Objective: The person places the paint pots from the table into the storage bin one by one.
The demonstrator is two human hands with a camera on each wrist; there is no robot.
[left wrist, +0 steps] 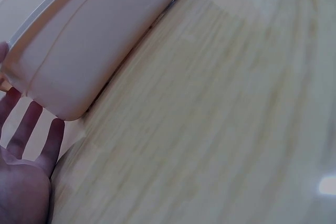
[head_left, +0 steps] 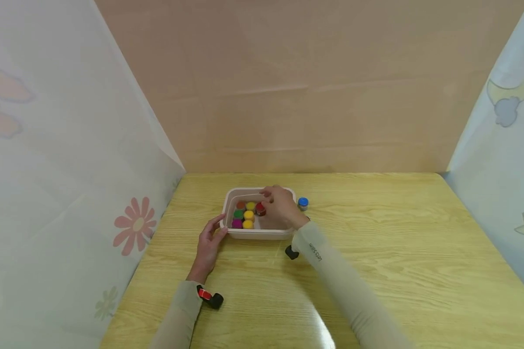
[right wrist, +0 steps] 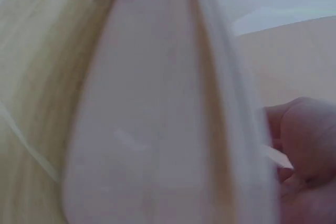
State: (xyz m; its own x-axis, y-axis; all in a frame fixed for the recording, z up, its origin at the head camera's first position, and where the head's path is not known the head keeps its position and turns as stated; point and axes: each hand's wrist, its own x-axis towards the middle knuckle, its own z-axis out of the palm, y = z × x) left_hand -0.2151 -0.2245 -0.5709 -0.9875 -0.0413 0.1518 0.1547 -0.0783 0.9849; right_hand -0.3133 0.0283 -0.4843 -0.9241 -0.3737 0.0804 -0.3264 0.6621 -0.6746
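Observation:
A pale plastic bin [head_left: 257, 234] stands on the table holding several small lidded jars. My left hand [head_left: 208, 243] grips its near left corner, with the thumb by the front wall. In the left wrist view, the other fingers [left wrist: 26, 124] spread against its end wall [left wrist: 100, 40]. My right hand [head_left: 280, 203] reaches over the bin, its fingertips at the red-lidded jar [head_left: 260, 209]. I cannot tell whether they pinch that jar. Beside it are jars with orange [head_left: 241, 205], yellow [head_left: 249, 215], green [head_left: 238, 214] and purple [head_left: 237, 223] lids. The bin's wall hides them in both wrist views.
A blue-lidded jar [head_left: 303, 203] stands on the wooden table [head_left: 397, 242] just right of the bin. Part of a dark object shows below it, by the right wrist. A brown backdrop [head_left: 310, 97] rises behind the table, with patterned sheets at both sides.

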